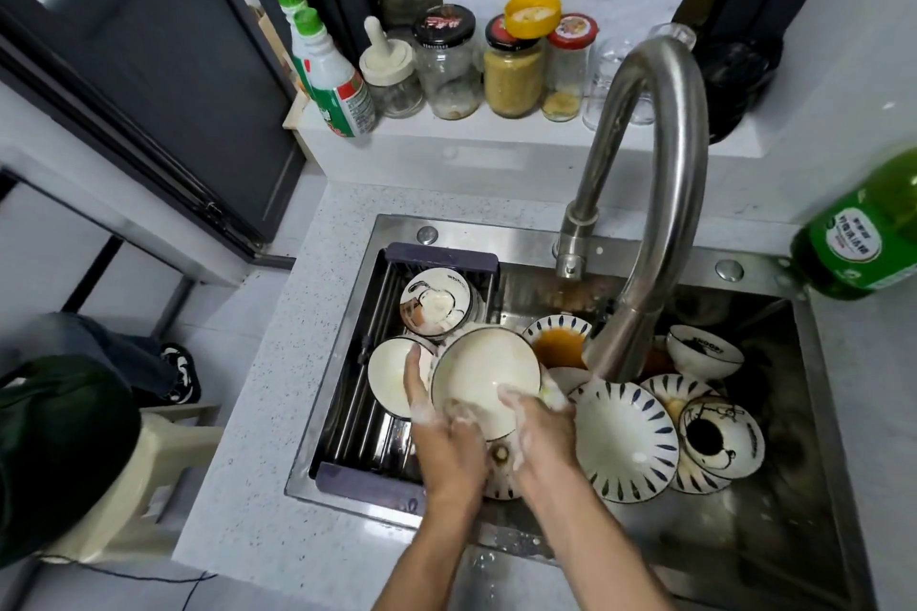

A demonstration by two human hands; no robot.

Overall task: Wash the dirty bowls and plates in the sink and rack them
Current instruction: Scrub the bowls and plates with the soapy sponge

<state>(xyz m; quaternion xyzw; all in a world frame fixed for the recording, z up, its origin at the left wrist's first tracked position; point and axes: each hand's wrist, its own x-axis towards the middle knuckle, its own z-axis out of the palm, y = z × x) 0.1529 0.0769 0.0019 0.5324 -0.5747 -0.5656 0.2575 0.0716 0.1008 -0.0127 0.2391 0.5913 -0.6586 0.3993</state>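
Note:
Over the steel sink (774,576) I hold a cream bowl (484,375), tilted with its inside facing me. My left hand (441,437), covered in suds, grips its left rim. My right hand (536,427), also soapy, grips the lower right rim with a pale sponge (553,394) at its fingertips. In the dark drying rack (367,481) on the sink's left lie a white bowl (392,375) and a patterned bowl (435,302). Dirty dishes fill the sink's right: a striped plate (625,432), a cartoon bowl (722,437), a sauce-stained bowl (558,337) and another bowl (704,352).
A tall curved steel faucet (660,194) arches over the sink's middle. A green detergent bottle (863,233) stands at the right. Jars (511,65) and a spray bottle (322,65) line the ledge behind. A beige stool (149,476) stands left of the speckled counter (258,461).

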